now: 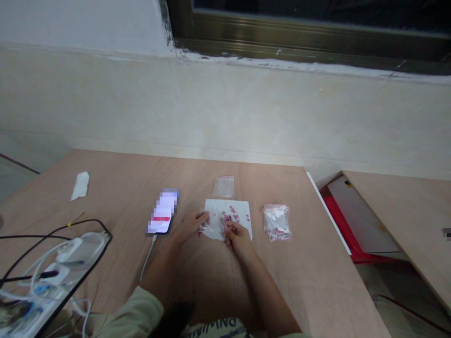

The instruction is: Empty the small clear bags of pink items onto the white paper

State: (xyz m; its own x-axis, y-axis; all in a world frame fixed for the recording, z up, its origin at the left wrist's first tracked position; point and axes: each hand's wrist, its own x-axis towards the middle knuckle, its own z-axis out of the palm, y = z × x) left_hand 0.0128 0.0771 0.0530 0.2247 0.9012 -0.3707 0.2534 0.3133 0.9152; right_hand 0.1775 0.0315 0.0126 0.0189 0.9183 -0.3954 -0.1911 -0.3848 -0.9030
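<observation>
Red bits (234,214) are spread on paper (218,205) beyond the right hand (237,234), its fingertips pinched together (on what, cannot be told); the bag (205,225) gripped by the left hand (196,221) is best kept steady.

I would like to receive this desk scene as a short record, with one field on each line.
Left hand: at the white sheet's left edge; exact grip unclear
Right hand: over the sheet; held item too small to tell
On sheet: scattered small red pieces
Beyond sheet: flat transparent bag
Right of sheet: plump bag, reddish contents showing
Left of sheet: phone, screen lit, white cable attached
</observation>
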